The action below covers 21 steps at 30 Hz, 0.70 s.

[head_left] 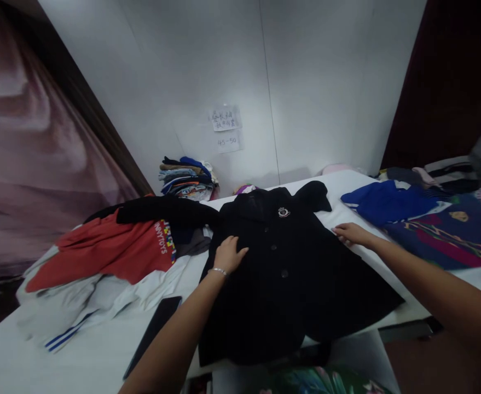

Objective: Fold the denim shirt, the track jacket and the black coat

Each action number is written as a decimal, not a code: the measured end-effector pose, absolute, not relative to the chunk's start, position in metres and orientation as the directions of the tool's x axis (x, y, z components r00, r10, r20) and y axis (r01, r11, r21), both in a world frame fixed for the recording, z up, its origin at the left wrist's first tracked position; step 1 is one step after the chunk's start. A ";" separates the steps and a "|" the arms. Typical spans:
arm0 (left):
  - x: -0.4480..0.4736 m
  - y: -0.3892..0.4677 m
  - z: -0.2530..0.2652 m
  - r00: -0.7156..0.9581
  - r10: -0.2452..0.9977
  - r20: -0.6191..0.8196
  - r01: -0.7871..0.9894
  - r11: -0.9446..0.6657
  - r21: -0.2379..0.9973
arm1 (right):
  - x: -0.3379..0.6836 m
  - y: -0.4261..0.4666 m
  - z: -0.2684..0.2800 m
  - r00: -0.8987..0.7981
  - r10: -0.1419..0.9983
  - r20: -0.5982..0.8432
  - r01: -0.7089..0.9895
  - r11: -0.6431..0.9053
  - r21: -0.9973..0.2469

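A black blazer (260,284) with a crest on the chest and buttons down the front lies spread on the white-covered table. One sleeve reaches left over other clothes; the other sleeve is bent at the upper right. My left hand (229,256), with a bracelet at the wrist, rests on the blazer's left side, its thumb apart from the fingers. At the blazer's right edge, my right hand (352,234) has its fingers closed together near the cloth; whether fabric is between them is hard to make out.
Left lie a red garment (109,246), pale clothes (80,306) and a dark flat device (154,328). A folded clothes stack (189,178) stands by the wall. To the right are a blue garment (392,202) and a patterned navy one (453,232). Paper notes (227,128) hang on the wall.
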State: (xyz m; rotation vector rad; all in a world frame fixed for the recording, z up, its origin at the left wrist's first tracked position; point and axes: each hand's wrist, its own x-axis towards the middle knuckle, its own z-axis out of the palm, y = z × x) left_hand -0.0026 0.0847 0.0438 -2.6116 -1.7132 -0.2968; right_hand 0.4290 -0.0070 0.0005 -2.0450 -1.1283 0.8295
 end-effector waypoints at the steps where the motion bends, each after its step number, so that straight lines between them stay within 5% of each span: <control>1: 0.015 0.090 0.044 0.423 0.898 0.121 0.895 -0.435 0.100 | 0.428 0.006 0.003 0.459 0.860 -0.221 0.385 -0.418 -0.823; 6: 0.078 0.116 0.029 0.515 0.851 -0.100 0.857 -0.514 0.035 | 0.433 0.066 0.008 0.603 0.779 -0.171 0.261 -0.395 -0.881; 13: 0.081 0.135 -0.021 0.499 0.863 -0.077 0.867 -0.496 0.057 | 0.475 0.123 0.000 0.768 0.622 -0.153 0.277 -0.538 -0.796; 21: 0.080 0.135 -0.020 0.498 0.863 -0.081 0.867 -0.494 0.067 | 0.487 0.169 0.006 0.676 0.734 -0.056 0.488 -0.504 -0.713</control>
